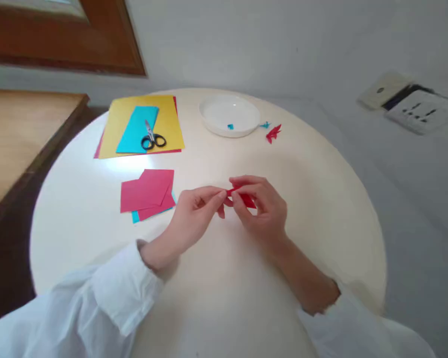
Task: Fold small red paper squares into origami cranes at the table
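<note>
A small piece of folded red paper (248, 201) is held between my two hands above the middle of the round table. My left hand (196, 211) pinches its left end between thumb and fingers. From the other side, my right hand (263, 211) grips the wider part, so its fingers cover much of the paper. To the left of my hands lie loose red paper squares (147, 194), overlapping, with a blue sheet (136, 217) peeking out beneath them.
A white dish (209, 127) at the back holds a small blue piece (230, 127). Beside it lie a folded blue paper figure (266, 125) and a red one (274, 133). Black-handled scissors (153, 140) rest on blue paper (132, 134) over yellow sheets (171, 127), back left.
</note>
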The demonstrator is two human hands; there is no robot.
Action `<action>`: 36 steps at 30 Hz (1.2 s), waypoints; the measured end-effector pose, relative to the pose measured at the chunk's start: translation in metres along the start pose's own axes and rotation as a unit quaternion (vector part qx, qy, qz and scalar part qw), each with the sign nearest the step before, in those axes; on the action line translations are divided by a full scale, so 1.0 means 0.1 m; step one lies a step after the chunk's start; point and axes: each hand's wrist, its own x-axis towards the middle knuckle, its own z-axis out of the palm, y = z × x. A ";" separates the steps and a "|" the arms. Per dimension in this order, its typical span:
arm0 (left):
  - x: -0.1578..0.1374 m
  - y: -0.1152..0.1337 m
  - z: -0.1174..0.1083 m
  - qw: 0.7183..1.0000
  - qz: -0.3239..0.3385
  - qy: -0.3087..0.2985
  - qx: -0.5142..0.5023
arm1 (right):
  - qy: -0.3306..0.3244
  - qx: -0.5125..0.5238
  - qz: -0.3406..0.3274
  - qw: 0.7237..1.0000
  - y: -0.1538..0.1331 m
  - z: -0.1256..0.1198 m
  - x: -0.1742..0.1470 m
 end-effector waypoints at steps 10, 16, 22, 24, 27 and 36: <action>0.03 0.00 -0.02 0.996 0.006 0.084 0.007 | -0.006 -0.068 0.001 0.998 0.03 -0.04 0.02; 0.04 0.02 -0.01 0.996 0.008 0.087 0.010 | -0.026 -0.040 -0.006 0.999 0.04 -0.04 0.02; 0.04 0.02 0.01 0.995 -0.007 0.094 0.009 | -0.019 -0.054 -0.015 0.998 0.02 -0.03 0.02; 0.05 0.01 0.01 0.995 -0.015 0.098 -0.002 | -0.019 -0.056 -0.023 0.998 0.02 -0.02 0.02; 0.05 0.00 0.01 0.995 -0.026 0.098 -0.015 | -0.022 -0.059 -0.036 0.997 0.02 -0.02 0.03; 0.04 -0.02 0.02 0.994 -0.038 0.100 -0.022 | -0.028 -0.059 -0.043 0.997 0.00 0.00 0.02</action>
